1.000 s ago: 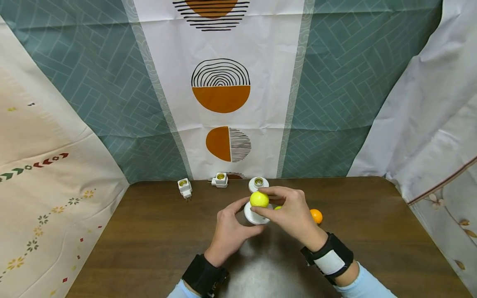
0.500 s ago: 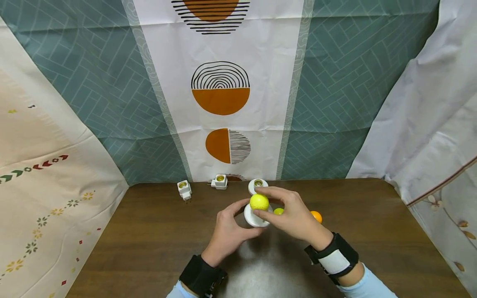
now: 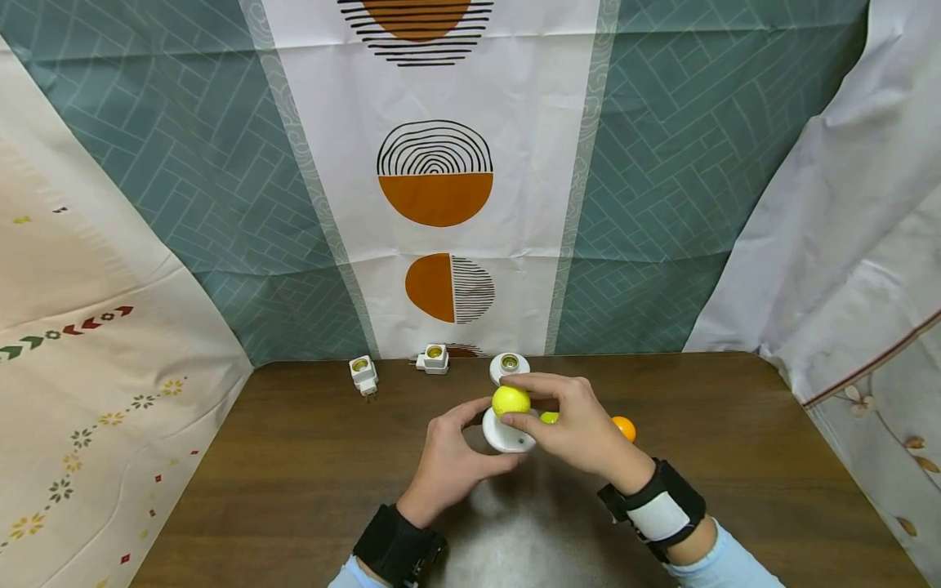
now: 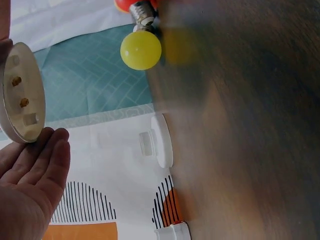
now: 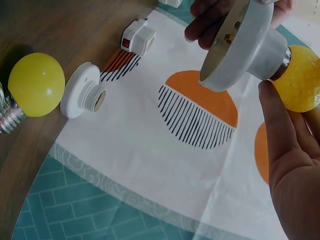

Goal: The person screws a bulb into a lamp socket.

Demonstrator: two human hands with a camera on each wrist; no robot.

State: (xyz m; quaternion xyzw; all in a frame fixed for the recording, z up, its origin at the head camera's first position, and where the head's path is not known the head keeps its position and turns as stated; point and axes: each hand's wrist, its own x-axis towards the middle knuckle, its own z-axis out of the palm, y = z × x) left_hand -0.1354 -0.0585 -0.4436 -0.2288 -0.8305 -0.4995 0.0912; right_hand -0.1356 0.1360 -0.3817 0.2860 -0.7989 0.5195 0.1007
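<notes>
My left hand [image 3: 476, 441] grips a round white lamp socket [image 3: 506, 437] a little above the table, seen edge-on as a socket [image 5: 245, 45] in the right wrist view. A yellow bulb [image 3: 510, 400] sits in its top. My right hand [image 3: 531, 402] pinches that bulb [image 5: 300, 77] between thumb and fingers. In the left wrist view the socket's underside [image 4: 22, 92] shows its contacts, beside my palm [image 4: 30, 190].
On the brown table [image 3: 294, 474] lie a second yellow bulb [image 3: 548, 417] and an orange bulb [image 3: 624, 427] behind my right hand. A round white socket [image 3: 509, 367] and two white plug sockets [image 3: 364, 374] [image 3: 434, 357] stand along the back edge by the patterned cloth.
Almost nothing. My right fingers have shifted slightly round the yellow bulb; socket and bulb stay where they were.
</notes>
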